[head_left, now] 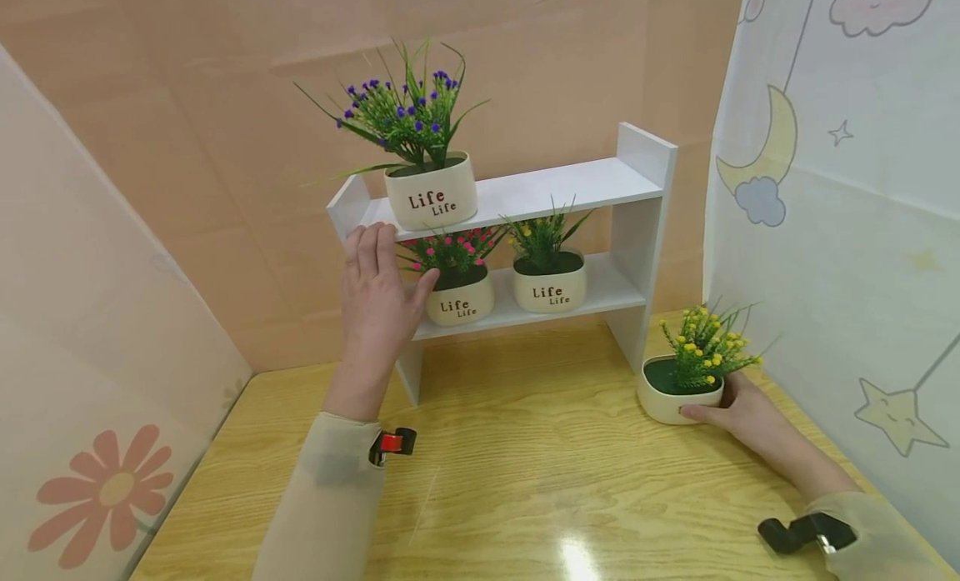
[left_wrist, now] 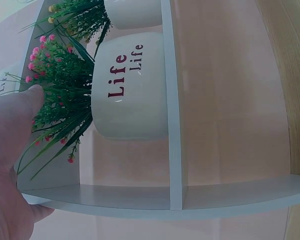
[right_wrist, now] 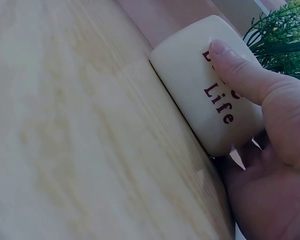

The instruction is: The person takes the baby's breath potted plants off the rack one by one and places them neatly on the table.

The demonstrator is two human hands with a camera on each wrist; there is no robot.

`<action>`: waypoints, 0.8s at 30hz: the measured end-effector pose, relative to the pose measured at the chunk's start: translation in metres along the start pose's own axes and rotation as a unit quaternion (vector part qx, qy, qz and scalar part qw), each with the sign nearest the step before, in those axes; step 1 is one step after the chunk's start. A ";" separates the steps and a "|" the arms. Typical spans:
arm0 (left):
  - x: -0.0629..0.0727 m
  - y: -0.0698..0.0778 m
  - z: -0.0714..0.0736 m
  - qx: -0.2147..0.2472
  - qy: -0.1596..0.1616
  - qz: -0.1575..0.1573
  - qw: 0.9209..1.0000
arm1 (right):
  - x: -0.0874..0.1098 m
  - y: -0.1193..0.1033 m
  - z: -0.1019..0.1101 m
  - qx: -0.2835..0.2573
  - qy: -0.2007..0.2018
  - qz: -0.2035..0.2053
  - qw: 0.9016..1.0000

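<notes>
Flowerpot, yellow-flowered (head_left: 667,408): at the table (head_left: 510,448), just right of the white shelf (head_left: 562,179). Right hand (head_left: 750,414) at its right side, clamped on it, thumb across the lettered wall. Cream, rounded body; dark red "Life" lettering, partly covered; green filling; yellow blooms, grassy blades. Left hand (head_left: 382,306): thumb spread apart from fingers, touching the shelf's upper left end, near the purple-flowered pot (head_left: 435,193).
</notes>
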State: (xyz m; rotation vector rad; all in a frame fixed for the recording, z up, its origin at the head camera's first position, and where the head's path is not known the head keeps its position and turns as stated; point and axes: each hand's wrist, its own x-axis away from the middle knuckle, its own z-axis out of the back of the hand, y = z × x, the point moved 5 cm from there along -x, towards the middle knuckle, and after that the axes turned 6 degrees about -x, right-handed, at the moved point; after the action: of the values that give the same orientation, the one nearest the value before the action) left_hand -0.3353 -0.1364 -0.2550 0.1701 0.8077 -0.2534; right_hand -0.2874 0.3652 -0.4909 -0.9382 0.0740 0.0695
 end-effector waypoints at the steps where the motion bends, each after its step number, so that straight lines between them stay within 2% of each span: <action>1: 0.000 0.000 0.000 0.000 -0.001 0.001 1.000 | 0.000 0.000 0.000 -0.001 -0.002 0.000 1.000; 9: 0.001 -0.001 -0.001 0.001 0.001 0.001 1.000 | -0.003 0.005 -0.003 -0.037 -0.026 -0.003 0.999; 24: 0.000 -0.001 -0.002 -0.004 0.004 -0.001 1.000 | -0.002 0.005 -0.002 -0.033 -0.033 -0.006 0.999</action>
State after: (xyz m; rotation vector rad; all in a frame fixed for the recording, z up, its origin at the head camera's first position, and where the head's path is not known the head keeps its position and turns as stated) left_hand -0.3373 -0.1373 -0.2569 0.1637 0.8173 -0.2515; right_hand -0.2898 0.3665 -0.4957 -1.0013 0.0038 0.0917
